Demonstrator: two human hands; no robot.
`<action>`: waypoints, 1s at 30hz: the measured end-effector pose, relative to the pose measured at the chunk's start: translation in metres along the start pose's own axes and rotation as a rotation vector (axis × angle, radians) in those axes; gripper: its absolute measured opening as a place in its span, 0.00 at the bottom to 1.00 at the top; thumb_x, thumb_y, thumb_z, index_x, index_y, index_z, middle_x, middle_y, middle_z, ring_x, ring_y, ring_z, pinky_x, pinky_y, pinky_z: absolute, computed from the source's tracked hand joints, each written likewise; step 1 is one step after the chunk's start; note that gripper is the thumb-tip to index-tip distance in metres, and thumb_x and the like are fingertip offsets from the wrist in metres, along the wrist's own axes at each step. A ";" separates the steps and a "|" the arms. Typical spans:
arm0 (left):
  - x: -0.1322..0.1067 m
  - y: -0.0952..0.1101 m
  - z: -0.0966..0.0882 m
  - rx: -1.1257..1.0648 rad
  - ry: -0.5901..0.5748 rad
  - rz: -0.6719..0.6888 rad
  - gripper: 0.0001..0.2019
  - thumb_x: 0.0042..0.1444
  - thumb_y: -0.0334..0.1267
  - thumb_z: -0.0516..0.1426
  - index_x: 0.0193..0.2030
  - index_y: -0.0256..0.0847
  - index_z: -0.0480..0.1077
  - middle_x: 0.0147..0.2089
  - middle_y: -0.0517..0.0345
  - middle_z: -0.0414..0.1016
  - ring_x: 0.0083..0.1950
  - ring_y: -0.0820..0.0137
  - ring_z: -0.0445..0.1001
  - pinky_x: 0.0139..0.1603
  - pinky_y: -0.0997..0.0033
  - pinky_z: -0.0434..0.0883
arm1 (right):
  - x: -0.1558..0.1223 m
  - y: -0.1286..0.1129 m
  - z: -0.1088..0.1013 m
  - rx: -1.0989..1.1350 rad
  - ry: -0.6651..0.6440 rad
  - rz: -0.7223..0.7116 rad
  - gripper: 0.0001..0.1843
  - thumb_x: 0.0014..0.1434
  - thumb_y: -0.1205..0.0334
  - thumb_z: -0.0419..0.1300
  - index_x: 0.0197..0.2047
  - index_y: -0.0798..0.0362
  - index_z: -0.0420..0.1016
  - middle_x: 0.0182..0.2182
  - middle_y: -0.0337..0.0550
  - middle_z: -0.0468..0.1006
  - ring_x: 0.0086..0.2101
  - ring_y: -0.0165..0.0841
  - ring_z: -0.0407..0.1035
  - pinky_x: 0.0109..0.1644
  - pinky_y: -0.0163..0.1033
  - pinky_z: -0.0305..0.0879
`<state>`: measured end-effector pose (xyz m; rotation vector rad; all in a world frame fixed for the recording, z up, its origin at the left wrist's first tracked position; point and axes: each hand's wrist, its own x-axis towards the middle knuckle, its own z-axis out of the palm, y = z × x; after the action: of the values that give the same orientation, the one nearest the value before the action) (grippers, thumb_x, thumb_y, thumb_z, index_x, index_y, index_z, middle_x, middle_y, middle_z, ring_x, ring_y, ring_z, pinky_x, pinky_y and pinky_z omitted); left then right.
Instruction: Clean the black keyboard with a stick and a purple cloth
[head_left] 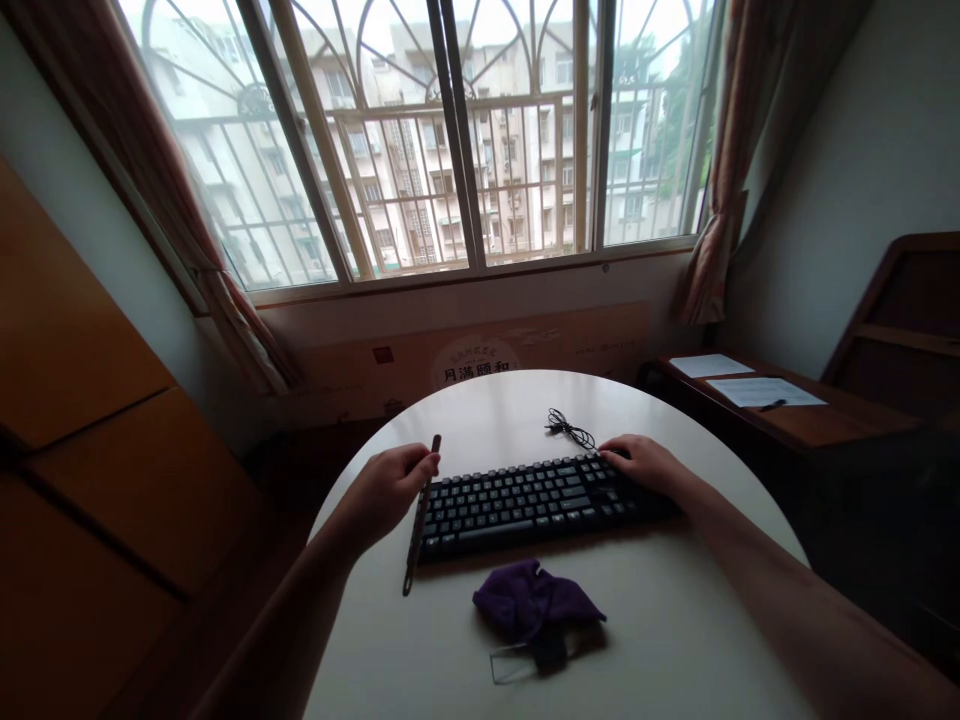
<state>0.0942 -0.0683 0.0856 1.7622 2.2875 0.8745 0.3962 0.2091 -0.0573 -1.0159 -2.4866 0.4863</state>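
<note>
Daylight is pouring through the barred window point(465, 140) at twelve o'clock, a curtain point(720, 170) hanging beside it, a wooden desk point(847, 420) standing at three o'clock.
</note>
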 end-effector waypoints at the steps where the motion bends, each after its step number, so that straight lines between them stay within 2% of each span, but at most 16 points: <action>1: 0.007 0.002 0.005 -0.059 -0.001 0.004 0.19 0.57 0.52 0.50 0.28 0.39 0.70 0.24 0.60 0.70 0.26 0.71 0.65 0.27 0.73 0.60 | 0.000 0.000 -0.001 0.008 -0.002 -0.006 0.20 0.60 0.48 0.52 0.47 0.47 0.79 0.46 0.41 0.77 0.47 0.37 0.70 0.54 0.38 0.64; 4: 0.031 0.007 0.018 -0.289 -0.017 -0.021 0.18 0.55 0.51 0.51 0.31 0.37 0.70 0.23 0.60 0.68 0.20 0.76 0.61 0.20 0.76 0.57 | -0.001 -0.001 -0.002 0.038 -0.009 -0.013 0.19 0.60 0.49 0.53 0.46 0.47 0.79 0.46 0.41 0.77 0.46 0.36 0.71 0.54 0.38 0.64; 7: 0.052 0.010 0.030 -0.517 -0.014 -0.050 0.17 0.52 0.50 0.55 0.32 0.35 0.70 0.23 0.60 0.69 0.18 0.77 0.60 0.16 0.77 0.56 | 0.000 -0.003 -0.003 0.065 -0.018 -0.007 0.19 0.60 0.50 0.54 0.46 0.47 0.80 0.46 0.42 0.77 0.45 0.36 0.71 0.53 0.37 0.65; 12: 0.066 -0.001 0.053 -0.804 0.051 -0.106 0.18 0.49 0.50 0.58 0.34 0.34 0.71 0.27 0.57 0.72 0.19 0.77 0.64 0.16 0.78 0.57 | -0.001 -0.013 -0.004 0.076 -0.037 -0.043 0.19 0.61 0.51 0.53 0.45 0.49 0.81 0.44 0.43 0.78 0.45 0.36 0.71 0.52 0.38 0.65; 14: 0.064 -0.009 0.062 -0.867 0.083 -0.147 0.19 0.49 0.51 0.60 0.35 0.34 0.72 0.29 0.56 0.72 0.20 0.77 0.65 0.16 0.79 0.58 | -0.002 -0.020 -0.007 0.052 0.030 -0.074 0.18 0.61 0.52 0.53 0.43 0.51 0.81 0.43 0.45 0.78 0.45 0.37 0.70 0.54 0.40 0.63; 18: 0.055 -0.018 0.074 -0.933 0.068 -0.231 0.19 0.46 0.50 0.62 0.36 0.34 0.73 0.32 0.54 0.75 0.22 0.76 0.68 0.18 0.79 0.60 | -0.006 -0.036 -0.014 0.064 0.292 -0.128 0.16 0.61 0.55 0.55 0.43 0.52 0.81 0.43 0.46 0.78 0.47 0.37 0.69 0.57 0.43 0.62; 20: 0.051 -0.015 0.078 -0.955 0.028 -0.242 0.18 0.46 0.49 0.63 0.36 0.35 0.74 0.33 0.53 0.76 0.24 0.76 0.69 0.19 0.79 0.61 | -0.011 -0.048 -0.017 0.112 0.377 -0.171 0.15 0.62 0.56 0.55 0.45 0.51 0.79 0.44 0.45 0.77 0.48 0.37 0.68 0.57 0.43 0.62; 22: 0.047 -0.008 0.081 -0.955 -0.021 -0.230 0.17 0.46 0.48 0.63 0.36 0.35 0.74 0.34 0.53 0.77 0.25 0.75 0.70 0.20 0.79 0.62 | -0.017 -0.063 -0.020 0.171 0.406 -0.232 0.15 0.63 0.57 0.54 0.47 0.51 0.78 0.44 0.45 0.77 0.48 0.36 0.68 0.56 0.43 0.63; 26: 0.038 0.011 0.090 -0.897 -0.107 -0.189 0.16 0.47 0.48 0.62 0.34 0.35 0.75 0.32 0.52 0.77 0.25 0.74 0.70 0.20 0.79 0.63 | -0.033 -0.098 -0.020 0.249 0.262 -0.375 0.17 0.64 0.57 0.54 0.54 0.50 0.73 0.44 0.45 0.76 0.44 0.32 0.70 0.50 0.38 0.67; 30: 0.033 0.019 0.098 -0.897 -0.148 -0.144 0.18 0.47 0.50 0.63 0.34 0.35 0.75 0.30 0.53 0.77 0.23 0.74 0.69 0.19 0.78 0.63 | -0.046 -0.126 -0.011 0.193 0.088 -0.484 0.26 0.61 0.55 0.59 0.61 0.49 0.65 0.43 0.46 0.76 0.42 0.32 0.71 0.46 0.37 0.66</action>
<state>0.1425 0.0004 0.0228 1.1819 1.5018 1.3793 0.3585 0.0931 -0.0012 -0.3331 -2.4329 0.4975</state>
